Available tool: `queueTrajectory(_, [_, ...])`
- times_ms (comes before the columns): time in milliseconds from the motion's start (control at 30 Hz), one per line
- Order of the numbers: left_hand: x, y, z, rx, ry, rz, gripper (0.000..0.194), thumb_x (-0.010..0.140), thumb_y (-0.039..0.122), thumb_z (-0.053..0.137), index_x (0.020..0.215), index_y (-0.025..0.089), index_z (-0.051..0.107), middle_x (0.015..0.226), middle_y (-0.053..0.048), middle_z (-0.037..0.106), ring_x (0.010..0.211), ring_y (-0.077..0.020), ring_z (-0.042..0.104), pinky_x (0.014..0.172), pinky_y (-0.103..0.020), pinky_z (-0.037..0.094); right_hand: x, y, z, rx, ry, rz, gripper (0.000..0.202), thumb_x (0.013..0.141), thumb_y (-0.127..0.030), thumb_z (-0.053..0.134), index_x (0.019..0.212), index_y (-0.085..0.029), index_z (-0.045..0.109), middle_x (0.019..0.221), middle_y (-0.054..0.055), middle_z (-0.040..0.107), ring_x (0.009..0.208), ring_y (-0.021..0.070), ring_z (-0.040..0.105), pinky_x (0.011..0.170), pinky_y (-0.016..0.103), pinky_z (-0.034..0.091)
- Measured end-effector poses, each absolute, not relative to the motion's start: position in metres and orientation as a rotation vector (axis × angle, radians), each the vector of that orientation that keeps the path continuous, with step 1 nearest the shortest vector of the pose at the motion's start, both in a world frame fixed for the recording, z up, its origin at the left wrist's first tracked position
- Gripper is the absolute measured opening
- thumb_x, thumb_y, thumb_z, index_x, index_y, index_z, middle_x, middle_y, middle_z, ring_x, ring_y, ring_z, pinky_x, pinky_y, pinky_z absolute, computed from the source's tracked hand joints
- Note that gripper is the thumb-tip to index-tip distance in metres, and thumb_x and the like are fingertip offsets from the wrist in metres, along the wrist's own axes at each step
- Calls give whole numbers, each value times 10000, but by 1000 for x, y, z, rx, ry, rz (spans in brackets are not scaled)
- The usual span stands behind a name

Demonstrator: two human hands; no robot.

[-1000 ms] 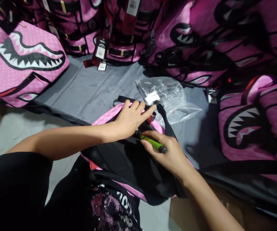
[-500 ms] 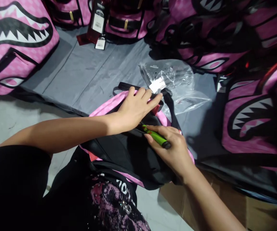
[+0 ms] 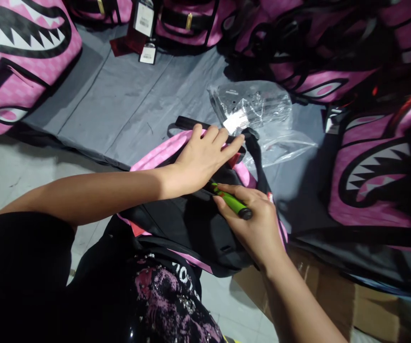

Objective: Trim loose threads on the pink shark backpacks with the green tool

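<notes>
A black and pink backpack (image 3: 198, 224) lies at the table's front edge, its black side facing up. My left hand (image 3: 207, 155) is bent over its upper edge, gripping the fabric near a black strap (image 3: 255, 152). My right hand (image 3: 253, 214) is closed round a green pen-shaped tool (image 3: 234, 204) with a black end. The tool's far tip points at the black fabric beneath my left hand, which hides where it meets the bag. Just beyond the bag lies a crumpled clear plastic bag (image 3: 262, 105) with a white label.
Grey cloth covers the table (image 3: 119, 95). A pink shark-mouth bag (image 3: 19, 62) stands at the left, and another shark-mouth bag (image 3: 380, 176) at the right. More pink bags with hanging tags (image 3: 144, 19) line the back. A cardboard box (image 3: 373, 309) sits below the table.
The view has shifted slightly. Both hands, the green tool and the backpack keep nearly the same places relative to each other.
</notes>
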State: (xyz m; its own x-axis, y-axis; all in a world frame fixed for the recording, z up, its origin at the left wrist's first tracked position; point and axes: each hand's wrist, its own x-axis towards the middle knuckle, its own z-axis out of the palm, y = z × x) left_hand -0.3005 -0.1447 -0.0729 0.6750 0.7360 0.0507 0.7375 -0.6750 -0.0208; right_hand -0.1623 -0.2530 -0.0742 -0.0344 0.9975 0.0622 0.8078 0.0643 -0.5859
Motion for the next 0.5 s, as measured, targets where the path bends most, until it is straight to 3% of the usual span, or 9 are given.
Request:
queueTrajectory(167, [-302,-145,-71,-2856,-1237,-60,721,906,273,553,1559,201,255,1415,-135,467,1249,-310,426,1071,-460,329,-167,-258,-76,-1814,-1809,523,197,878,-333,647,1036,-244,723,1049,55,768,939,260,710,948,481,474])
queueTrajectory(500, [-302,-146,-73,-2849,-1221,-101,703,906,245,542,1554,194,275,1418,-142,469,1260,-318,424,1069,-475,335,-178,-262,-84,-1885,-1742,262,149,877,-351,658,923,-224,722,895,49,770,855,256,708,924,469,459])
